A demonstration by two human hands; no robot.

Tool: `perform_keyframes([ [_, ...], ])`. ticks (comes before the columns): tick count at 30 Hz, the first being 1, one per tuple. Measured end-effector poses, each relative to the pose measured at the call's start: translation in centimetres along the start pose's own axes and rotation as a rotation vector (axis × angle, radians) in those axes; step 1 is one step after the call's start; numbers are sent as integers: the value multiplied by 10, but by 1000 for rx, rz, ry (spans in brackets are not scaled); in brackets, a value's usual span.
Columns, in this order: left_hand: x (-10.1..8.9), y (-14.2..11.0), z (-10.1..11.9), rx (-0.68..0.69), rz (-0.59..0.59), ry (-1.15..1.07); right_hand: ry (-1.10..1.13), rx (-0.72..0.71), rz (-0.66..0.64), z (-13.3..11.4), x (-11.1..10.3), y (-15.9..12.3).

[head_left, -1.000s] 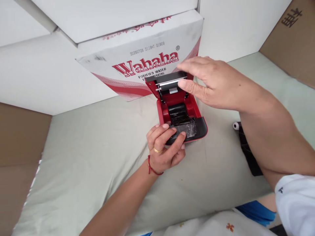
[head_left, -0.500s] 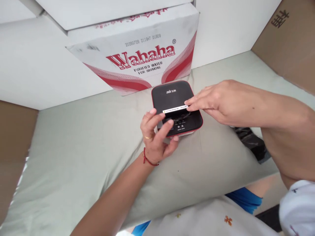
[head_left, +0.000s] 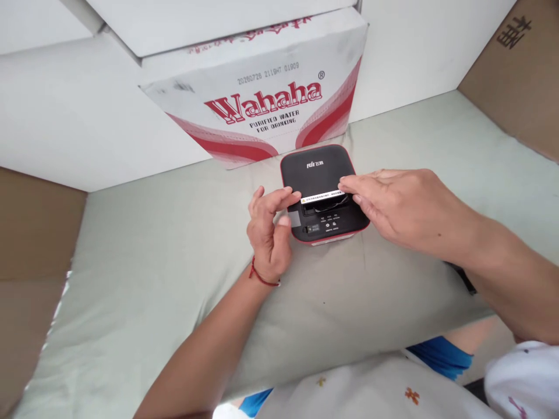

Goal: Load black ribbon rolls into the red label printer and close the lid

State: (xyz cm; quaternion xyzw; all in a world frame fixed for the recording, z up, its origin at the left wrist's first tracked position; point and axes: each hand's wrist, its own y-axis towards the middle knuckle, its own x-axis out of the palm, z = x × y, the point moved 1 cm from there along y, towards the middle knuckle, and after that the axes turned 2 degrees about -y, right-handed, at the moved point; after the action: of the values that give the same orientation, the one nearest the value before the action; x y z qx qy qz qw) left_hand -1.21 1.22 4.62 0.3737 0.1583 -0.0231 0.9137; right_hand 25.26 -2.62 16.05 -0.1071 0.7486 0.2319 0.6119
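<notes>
A small black printer-like device (head_left: 321, 174) with rounded corners and a red rim rests on the grey-green cloth. A white label strip (head_left: 323, 197) with a warning triangle runs across its top, along the edge of a dark slot. Glossy black film (head_left: 334, 203) shows in that slot. My left hand (head_left: 271, 230) has its fingers apart, the fingertips at the strip's left end and the thumb at the device's left side. My right hand (head_left: 388, 201) reaches in with stretched fingers, their tips touching the device at the strip's right end. What lies under those tips is hidden.
Behind the device stands a Wahaha water carton (head_left: 262, 110), with white boxes (head_left: 70, 110) around and above it. Brown cardboard (head_left: 39, 233) rises at the left, and a brown carton (head_left: 519, 75) at the right. Grey-green cloth (head_left: 144, 262) covers the surface.
My left fingers and thumb have drawn back leftward, uncovering the slot and icons. The right hand has turned, its thumb side now lower and apart. The whole view has shifted slightly.
</notes>
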Motion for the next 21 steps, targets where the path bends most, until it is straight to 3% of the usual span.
perform_keyframes([
  [5, 3, 5, -18, -69, -8, -301, 261, -166, 135, -3, 18, -12],
  [7, 6, 4, -27, -131, 3, -404, 270, -206, 171, -8, 24, -22],
  [11, 9, 0, -44, -302, -49, -557, 162, -198, 250, -19, 30, -44],
  [15, 9, -2, -53, -411, -129, -652, 155, -196, 247, -26, 31, -54],
  [21, 14, -2, -52, -405, -146, -647, 202, -190, 232, -26, 20, -45],
])
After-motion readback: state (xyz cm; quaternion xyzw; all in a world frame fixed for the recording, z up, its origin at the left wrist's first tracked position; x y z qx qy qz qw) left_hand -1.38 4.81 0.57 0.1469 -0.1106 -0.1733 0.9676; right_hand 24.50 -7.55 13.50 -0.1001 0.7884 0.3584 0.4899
